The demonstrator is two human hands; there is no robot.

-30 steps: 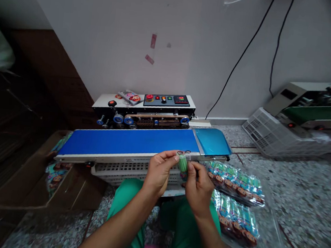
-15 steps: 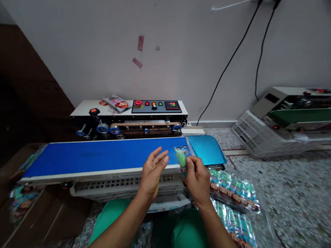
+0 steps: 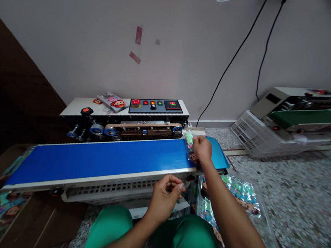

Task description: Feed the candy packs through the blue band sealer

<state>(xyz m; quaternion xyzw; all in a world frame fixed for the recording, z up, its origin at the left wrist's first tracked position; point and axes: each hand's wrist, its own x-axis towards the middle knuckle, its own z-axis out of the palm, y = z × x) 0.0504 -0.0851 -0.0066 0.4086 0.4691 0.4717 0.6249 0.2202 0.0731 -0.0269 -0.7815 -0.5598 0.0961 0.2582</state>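
The right hand has its thumb and fingers clamped on a small, green-and-clear plastic packet. This packet is at the right end of the long, flat blue conveyor belt, beside the shiny light-blue plate. The left hand is at the belt's near side, fingers bent; I cannot tell whether their tips meet the thumb.

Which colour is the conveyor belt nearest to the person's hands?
The nearest conveyor belt is blue, shown best in the head view.
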